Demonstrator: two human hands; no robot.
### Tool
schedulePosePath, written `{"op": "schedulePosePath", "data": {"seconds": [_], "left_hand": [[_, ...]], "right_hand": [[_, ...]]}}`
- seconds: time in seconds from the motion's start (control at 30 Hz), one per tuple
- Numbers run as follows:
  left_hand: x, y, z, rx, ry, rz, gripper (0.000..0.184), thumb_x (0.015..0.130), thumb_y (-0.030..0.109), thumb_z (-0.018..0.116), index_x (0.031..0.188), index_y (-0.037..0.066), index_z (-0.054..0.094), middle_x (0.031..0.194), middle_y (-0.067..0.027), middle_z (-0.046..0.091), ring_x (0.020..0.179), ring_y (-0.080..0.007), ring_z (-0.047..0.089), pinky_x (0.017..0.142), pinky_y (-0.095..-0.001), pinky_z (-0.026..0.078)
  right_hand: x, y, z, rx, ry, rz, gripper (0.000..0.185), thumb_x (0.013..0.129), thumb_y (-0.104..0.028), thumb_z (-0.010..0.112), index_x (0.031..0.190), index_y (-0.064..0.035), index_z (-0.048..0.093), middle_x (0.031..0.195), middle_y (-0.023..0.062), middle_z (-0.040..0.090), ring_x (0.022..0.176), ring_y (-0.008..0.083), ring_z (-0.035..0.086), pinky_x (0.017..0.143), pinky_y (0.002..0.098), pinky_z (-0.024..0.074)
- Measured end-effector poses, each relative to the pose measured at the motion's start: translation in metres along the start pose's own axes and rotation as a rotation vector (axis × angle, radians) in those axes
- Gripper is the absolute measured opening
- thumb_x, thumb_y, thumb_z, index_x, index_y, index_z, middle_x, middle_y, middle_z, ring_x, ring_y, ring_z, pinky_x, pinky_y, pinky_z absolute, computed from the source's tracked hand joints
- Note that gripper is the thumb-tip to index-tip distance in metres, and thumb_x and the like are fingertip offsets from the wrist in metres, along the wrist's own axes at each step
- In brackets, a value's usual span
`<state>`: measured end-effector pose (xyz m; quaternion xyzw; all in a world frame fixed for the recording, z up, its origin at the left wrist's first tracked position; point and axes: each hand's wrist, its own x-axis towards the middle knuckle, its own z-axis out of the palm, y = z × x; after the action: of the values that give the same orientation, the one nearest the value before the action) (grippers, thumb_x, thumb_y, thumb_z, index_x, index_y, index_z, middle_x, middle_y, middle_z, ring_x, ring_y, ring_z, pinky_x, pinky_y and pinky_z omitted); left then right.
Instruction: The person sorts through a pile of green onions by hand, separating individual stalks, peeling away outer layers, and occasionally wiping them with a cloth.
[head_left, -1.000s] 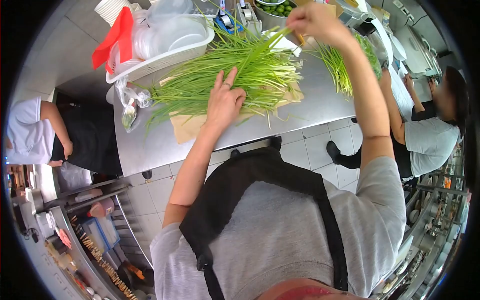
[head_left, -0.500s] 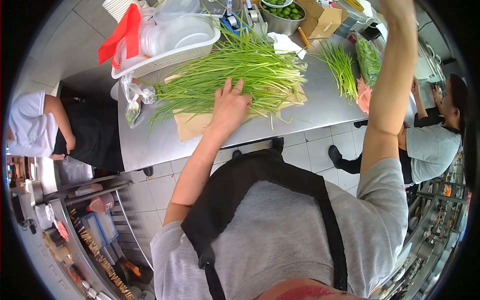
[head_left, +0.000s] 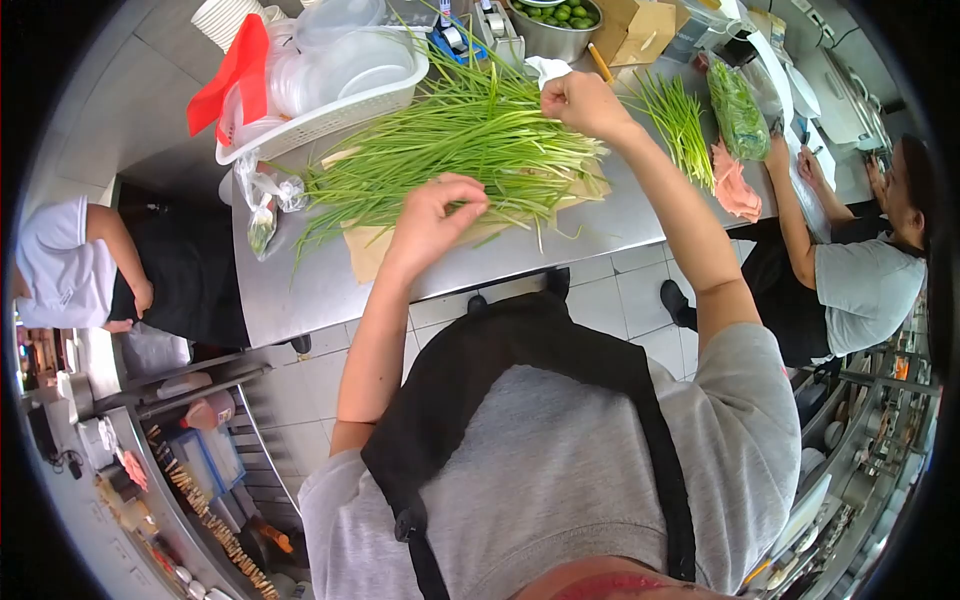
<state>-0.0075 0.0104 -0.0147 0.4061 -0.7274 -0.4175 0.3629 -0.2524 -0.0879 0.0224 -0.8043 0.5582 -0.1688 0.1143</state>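
A wide heap of long, thin green chives (head_left: 450, 140) with pale ends at the right lies on brown paper (head_left: 368, 250) on a steel table. Over the heap's near edge is my left hand (head_left: 432, 220), its fingers bent and the thumb a little apart from them, with nothing visible between. My right hand (head_left: 588, 104) is at the heap's far right end, fingers closed together. Whatever it may pinch is hidden. Just behind it lies a crumpled white paper or cloth (head_left: 547, 70). To its right is a smaller bunch of chives (head_left: 678, 125).
A white basket (head_left: 330, 120) of plastic containers with a red sheet (head_left: 235, 80) stands back left. Behind are a tape dispenser (head_left: 498, 30), a metal bowl (head_left: 560, 40) of green limes and a cardboard box (head_left: 630, 30). Bagged greens (head_left: 738, 110) and a co-worker (head_left: 860, 270) are right; another person (head_left: 80, 250) is left.
My right hand has come down from the far upper right to the heap's right end. My left hand has lifted off the chives and drawn slightly nearer, its fingers bending.
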Motion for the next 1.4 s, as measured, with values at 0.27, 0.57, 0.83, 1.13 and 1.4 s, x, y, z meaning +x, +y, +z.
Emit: {"op": "schedulePosePath", "data": {"seconds": [0.27, 0.57, 0.83, 1.13, 1.4], "left_hand": [[0.015, -0.003, -0.010, -0.786, 0.398, -0.197, 0.015, 0.078, 0.007, 0.060, 0.091, 0.000, 0.061, 0.077, -0.0028, 0.059, 0.062, -0.0049, 0.048, 0.050, -0.0176, 0.033], [0.040, 0.017, 0.003, -1.094, 0.522, -0.135, 0.018, 0.076, 0.006, 0.062, 0.092, -0.002, 0.060, 0.076, -0.0045, 0.060, 0.060, -0.0066, 0.049, 0.051, -0.0183, 0.038], [0.042, 0.014, 0.006, -1.016, 0.569, -0.100, 0.013, 0.076, 0.006, 0.063, 0.086, -0.001, 0.061, 0.071, -0.0036, 0.059, 0.057, -0.0055, 0.047, 0.048, -0.0174, 0.035], [0.043, 0.010, 0.005, -1.010, 0.541, -0.058, 0.011, 0.078, 0.007, 0.061, 0.087, 0.001, 0.059, 0.076, -0.0032, 0.059, 0.061, -0.0059, 0.050, 0.049, -0.0177, 0.035], [0.047, 0.005, 0.010, -1.113, 0.673, 0.062, 0.007, 0.086, 0.012, 0.049, 0.084, 0.005, 0.048, 0.086, -0.0098, 0.059, 0.077, -0.0150, 0.056, 0.064, -0.0243, 0.044]], "right_hand": [[-0.008, -0.035, -0.011, 0.723, -0.139, 0.080, 0.004, 0.074, -0.005, 0.058, 0.074, -0.0031, 0.055, 0.062, -0.0047, 0.050, 0.054, 0.0015, 0.041, 0.047, 0.0171, 0.0308], [-0.024, -0.077, 0.005, 0.805, 0.030, 0.056, 0.012, 0.069, -0.003, 0.066, 0.079, -0.0020, 0.060, 0.064, -0.0033, 0.054, 0.060, 0.0031, 0.049, 0.055, 0.0183, 0.0392], [-0.031, -0.100, 0.010, 0.486, 0.175, -0.017, 0.013, 0.068, -0.007, 0.068, 0.079, -0.0026, 0.062, 0.064, -0.0019, 0.057, 0.059, 0.0040, 0.049, 0.053, 0.0201, 0.0400], [-0.017, -0.091, 0.035, 0.849, 0.070, 0.031, 0.007, 0.076, -0.008, 0.061, 0.079, -0.0022, 0.061, 0.068, -0.0021, 0.059, 0.060, 0.0025, 0.049, 0.053, 0.0182, 0.0399], [-0.014, -0.085, 0.038, 1.262, 0.031, 0.229, 0.004, 0.077, -0.007, 0.059, 0.077, -0.0063, 0.055, 0.064, -0.0029, 0.056, 0.050, 0.0015, 0.042, 0.041, 0.0155, 0.0287]]}}
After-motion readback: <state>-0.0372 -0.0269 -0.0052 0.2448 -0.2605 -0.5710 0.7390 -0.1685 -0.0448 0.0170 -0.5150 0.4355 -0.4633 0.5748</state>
